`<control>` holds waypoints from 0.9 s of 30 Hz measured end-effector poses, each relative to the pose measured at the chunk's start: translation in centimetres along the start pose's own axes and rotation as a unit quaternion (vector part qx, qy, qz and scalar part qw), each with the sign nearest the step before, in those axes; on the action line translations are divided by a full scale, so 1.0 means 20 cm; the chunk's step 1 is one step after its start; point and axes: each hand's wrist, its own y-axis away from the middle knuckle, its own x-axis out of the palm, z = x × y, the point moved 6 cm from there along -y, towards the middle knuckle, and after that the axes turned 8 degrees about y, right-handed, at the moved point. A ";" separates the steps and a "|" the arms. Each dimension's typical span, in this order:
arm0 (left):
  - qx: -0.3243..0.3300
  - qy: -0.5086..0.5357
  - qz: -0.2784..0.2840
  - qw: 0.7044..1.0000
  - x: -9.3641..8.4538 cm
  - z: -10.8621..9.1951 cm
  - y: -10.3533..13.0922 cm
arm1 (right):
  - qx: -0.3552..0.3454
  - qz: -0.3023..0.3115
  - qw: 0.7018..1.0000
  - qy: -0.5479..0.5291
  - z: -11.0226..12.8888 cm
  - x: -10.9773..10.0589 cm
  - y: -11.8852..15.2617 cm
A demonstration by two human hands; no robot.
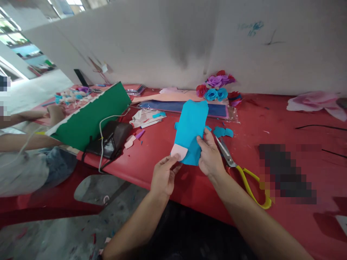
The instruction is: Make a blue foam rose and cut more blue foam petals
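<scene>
A bright blue sheet of crepe-like paper (192, 122) is held up above the red table, between my hands. My left hand (165, 173) pinches its lower left corner together with a small pale pink paper piece (179, 152) that has a rounded edge and lies over the blue. On the right edge, my right hand (210, 153) grips the blue paper between thumb and fingers. Scissors with yellow handles (245, 177) lie on the table just right of my right hand, blades pointing away. Small blue paper pieces (223, 131) lie beyond the blades.
Red, purple and blue paper flowers (215, 86) stand against the white partition (244, 47). Wrapped paper packs (168, 106) lie before it. Leftward are a black bag (111, 139), a white cable and a green board (94, 112). Another person's arm (29, 142) is beyond the board.
</scene>
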 end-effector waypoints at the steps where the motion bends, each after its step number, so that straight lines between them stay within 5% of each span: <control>1: 0.004 0.000 -0.008 1.000 0.00 0.01 0.00 | 0.013 0.004 1.000 -0.023 -0.01 0.01 0.00; 20: 0.120 0.037 0.000 0.992 0.11 -0.02 0.02 | 0.025 -0.012 0.999 -0.046 -0.01 -0.01 0.01; 27: 0.143 -0.055 0.098 0.983 0.12 -0.07 0.05 | -0.008 0.054 0.997 -0.046 0.06 0.04 0.04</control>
